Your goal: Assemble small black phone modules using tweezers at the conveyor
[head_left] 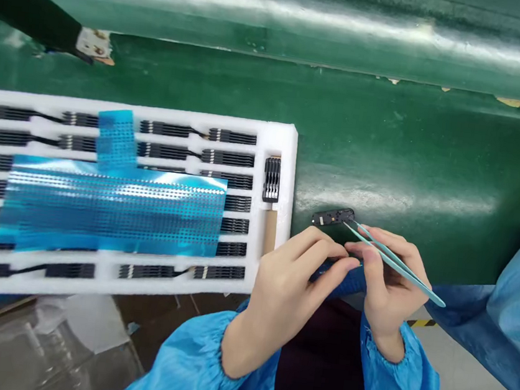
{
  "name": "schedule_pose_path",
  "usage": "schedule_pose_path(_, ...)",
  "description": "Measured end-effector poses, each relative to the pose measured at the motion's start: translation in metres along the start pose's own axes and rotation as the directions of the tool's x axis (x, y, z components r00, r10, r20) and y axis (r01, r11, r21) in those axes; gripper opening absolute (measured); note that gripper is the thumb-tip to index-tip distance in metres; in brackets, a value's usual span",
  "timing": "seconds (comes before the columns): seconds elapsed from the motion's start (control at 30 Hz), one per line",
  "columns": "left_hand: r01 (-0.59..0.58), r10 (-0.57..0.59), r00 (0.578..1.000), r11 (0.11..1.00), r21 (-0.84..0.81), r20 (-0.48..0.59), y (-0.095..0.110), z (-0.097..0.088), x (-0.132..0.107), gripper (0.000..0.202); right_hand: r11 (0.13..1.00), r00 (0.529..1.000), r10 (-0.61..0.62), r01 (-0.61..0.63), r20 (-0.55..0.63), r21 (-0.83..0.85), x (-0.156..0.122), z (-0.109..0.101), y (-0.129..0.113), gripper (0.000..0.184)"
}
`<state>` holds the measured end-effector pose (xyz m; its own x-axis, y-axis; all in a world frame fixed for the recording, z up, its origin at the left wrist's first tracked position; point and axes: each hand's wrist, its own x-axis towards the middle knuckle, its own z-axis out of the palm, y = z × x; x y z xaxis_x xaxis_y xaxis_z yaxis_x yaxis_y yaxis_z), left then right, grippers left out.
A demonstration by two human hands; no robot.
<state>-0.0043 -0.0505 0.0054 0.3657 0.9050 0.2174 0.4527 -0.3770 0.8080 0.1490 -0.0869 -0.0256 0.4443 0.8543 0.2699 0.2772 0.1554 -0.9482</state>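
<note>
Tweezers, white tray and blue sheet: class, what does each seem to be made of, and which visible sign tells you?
Tweezers: probably metal with a smooth pale-teal coating; the arms are slim and evenly coloured, though plastic is possible. White tray: likely plastic foam, matte; its walls are thick with softened edges. Blue sheet: apparently glossy plastic film; whitish glare runs along its top edge.

Smooth tweezers (397, 265), black plastic part (332, 217), matt foam tray (284, 223) — glossy film (117, 210), shiny tabletop (388, 141)

Beyond our right hand (389, 288), at the tweezers (428, 293), lies the part (325, 217); left of our grip, film (112, 211) overlies the tray (282, 235).
</note>
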Motion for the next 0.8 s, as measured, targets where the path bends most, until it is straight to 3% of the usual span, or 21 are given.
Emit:
schedule_pose_path(0.13,0.066,-0.057,0.997,0.976,-0.21,0.048,0.002,0.006,-0.008,0.02,1.0,0.997,-0.007,0.004,-0.076,-0.03,-0.003,0.004,0.005,0.018)
schedule_pose_path(0.27,0.182,-0.163,0.983,0.941,-0.287,0.087,0.003,0.003,-0.014,0.02,0.997,0.993,-0.067,0.064,-0.1,-0.032,-0.004,0.002,0.008,0.021)
schedule_pose_path(0.37,0.18,-0.149,0.981,0.931,-0.319,0.12,0.005,-0.006,-0.014,0.017,0.991,0.983,-0.123,0.114,-0.135,-0.066,-0.002,-0.002,0.011,0.023)
schedule_pose_path(0.43,0.119,-0.099,0.991,0.962,-0.247,0.094,0.002,-0.012,-0.008,0.014,0.991,0.978,-0.118,0.104,-0.174,-0.089,0.002,-0.005,0.014,0.019)
schedule_pose_path(0.57,-0.034,0.037,0.999,0.982,0.187,-0.01,-0.018,-0.015,0.018,0.016,0.992,0.967,-0.061,0.033,-0.249,-0.118,0.016,-0.014,0.025,0.014)
schedule_pose_path(0.67,-0.118,0.061,0.984,0.927,0.357,0.167,-0.037,-0.008,0.038,0.023,0.994,0.963,-0.006,-0.024,-0.268,-0.108,0.023,-0.017,0.031,0.015)
schedule_pose_path(0.73,-0.116,0.027,0.968,0.929,0.351,0.25,-0.045,-0.003,0.046,0.018,0.995,0.967,0.015,-0.039,-0.254,-0.088,0.025,-0.018,0.034,0.015)
schedule_pose_path(0.8,-0.065,-0.016,0.966,0.952,0.3,0.26,-0.047,-0.001,0.05,0.014,0.996,0.975,0.019,-0.037,-0.222,-0.079,0.025,-0.017,0.035,0.014)
